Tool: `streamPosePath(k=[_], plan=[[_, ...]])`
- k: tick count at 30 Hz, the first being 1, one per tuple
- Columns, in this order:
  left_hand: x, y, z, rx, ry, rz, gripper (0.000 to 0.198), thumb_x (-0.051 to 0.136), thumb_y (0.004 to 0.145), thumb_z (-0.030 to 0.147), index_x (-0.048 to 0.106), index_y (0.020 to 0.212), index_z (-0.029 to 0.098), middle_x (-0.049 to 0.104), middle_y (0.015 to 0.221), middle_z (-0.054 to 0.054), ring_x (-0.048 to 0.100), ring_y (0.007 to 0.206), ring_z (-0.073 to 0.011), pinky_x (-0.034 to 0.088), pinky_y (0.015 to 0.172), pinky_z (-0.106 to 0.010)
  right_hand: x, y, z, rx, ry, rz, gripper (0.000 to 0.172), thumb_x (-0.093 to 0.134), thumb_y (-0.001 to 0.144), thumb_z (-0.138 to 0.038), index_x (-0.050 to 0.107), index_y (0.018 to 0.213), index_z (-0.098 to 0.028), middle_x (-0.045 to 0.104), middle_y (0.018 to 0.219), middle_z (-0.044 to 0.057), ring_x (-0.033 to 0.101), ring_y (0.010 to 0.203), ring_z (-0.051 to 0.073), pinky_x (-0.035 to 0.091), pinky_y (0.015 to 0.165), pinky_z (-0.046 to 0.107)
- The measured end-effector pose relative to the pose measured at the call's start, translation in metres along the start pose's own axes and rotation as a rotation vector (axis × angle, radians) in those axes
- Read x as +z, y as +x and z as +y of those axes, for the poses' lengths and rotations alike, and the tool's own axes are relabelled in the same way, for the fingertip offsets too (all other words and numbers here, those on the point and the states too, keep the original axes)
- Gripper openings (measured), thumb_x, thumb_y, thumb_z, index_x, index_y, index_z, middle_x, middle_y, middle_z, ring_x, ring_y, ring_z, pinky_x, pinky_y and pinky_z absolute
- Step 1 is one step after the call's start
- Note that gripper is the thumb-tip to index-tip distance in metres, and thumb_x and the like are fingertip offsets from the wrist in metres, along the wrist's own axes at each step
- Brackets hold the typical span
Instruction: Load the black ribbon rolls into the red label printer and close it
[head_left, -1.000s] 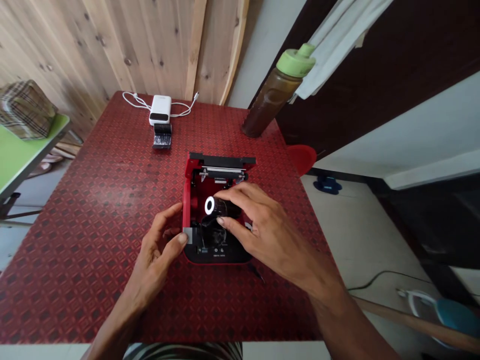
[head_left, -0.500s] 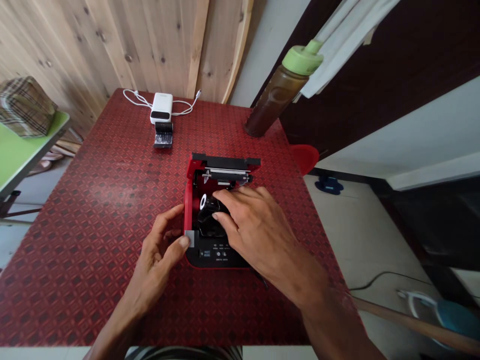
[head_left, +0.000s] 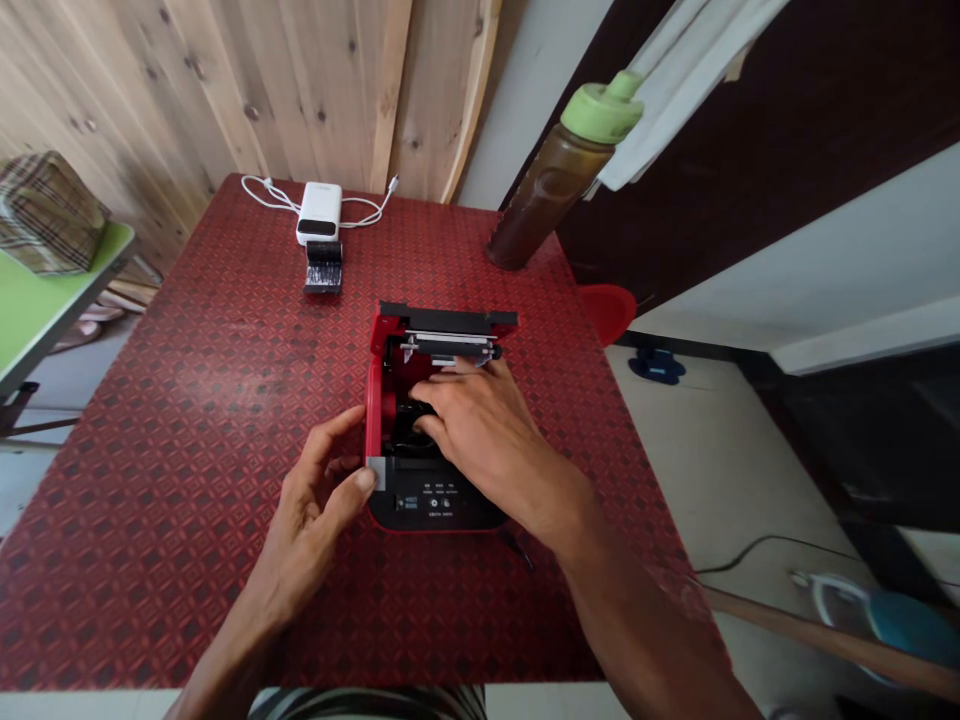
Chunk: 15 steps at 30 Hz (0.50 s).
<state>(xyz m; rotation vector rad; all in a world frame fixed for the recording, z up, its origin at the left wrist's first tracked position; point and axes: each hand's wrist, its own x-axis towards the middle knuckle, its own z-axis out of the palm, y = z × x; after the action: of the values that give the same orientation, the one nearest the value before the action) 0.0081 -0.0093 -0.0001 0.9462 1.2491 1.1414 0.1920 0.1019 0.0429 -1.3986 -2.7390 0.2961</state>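
Observation:
A small red and black printer point(head_left: 442, 495) sits on the red patterned table point(head_left: 187, 420) with its lid swung open at the back. My right hand point(head_left: 480, 425) reaches down into the open bay, fingers curled over a dark roll that is almost wholly hidden beneath them. My left hand point(head_left: 319, 500) steadies the printer's left side, thumb pressed on a grey tab at the front left corner, fingers curved against the red wall.
A white power bank point(head_left: 319, 212) with a white cable and a small black object point(head_left: 324, 267) lie at the table's far side. A brown bottle with a green cap point(head_left: 559, 170) stands at the far right corner. A green table point(head_left: 45, 300) is to the left.
My right hand has pushed the roll down and to the left into the printer bay; its white end no longer shows. My left hand has stayed put.

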Motion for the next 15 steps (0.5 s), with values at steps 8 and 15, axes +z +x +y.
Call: streamPosePath(k=[8, 15], plan=[[0.000, 0.001, 0.001, -0.008, 0.006, -0.011, 0.056, 0.071, 0.102, 0.054, 0.062, 0.152, 0.029, 0.067, 0.158, -0.010, 0.068, 0.139, -0.0326, 0.061, 0.108, -0.046, -0.015, -0.030, 0.006, -0.059, 0.258, 0.098, 0.037, 0.049, 0.107, -0.002, 0.077, 0.121, -0.022, 0.083, 0.125, 0.008, 0.076, 0.116, 0.025, 0.053, 0.108, 0.046], [-0.002, 0.000, 0.001, -0.017, 0.007, 0.004, 0.055, 0.071, 0.101, 0.055, 0.066, 0.149, 0.029, 0.067, 0.157, -0.010, 0.065, 0.143, -0.0358, 0.057, 0.114, -0.049, -0.012, -0.050, 0.013, -0.189, 0.457, 0.258, 0.019, 0.066, 0.107, -0.012, 0.081, 0.109, -0.023, 0.084, 0.108, 0.005, 0.076, 0.103, 0.022, 0.065, 0.095, 0.041]])
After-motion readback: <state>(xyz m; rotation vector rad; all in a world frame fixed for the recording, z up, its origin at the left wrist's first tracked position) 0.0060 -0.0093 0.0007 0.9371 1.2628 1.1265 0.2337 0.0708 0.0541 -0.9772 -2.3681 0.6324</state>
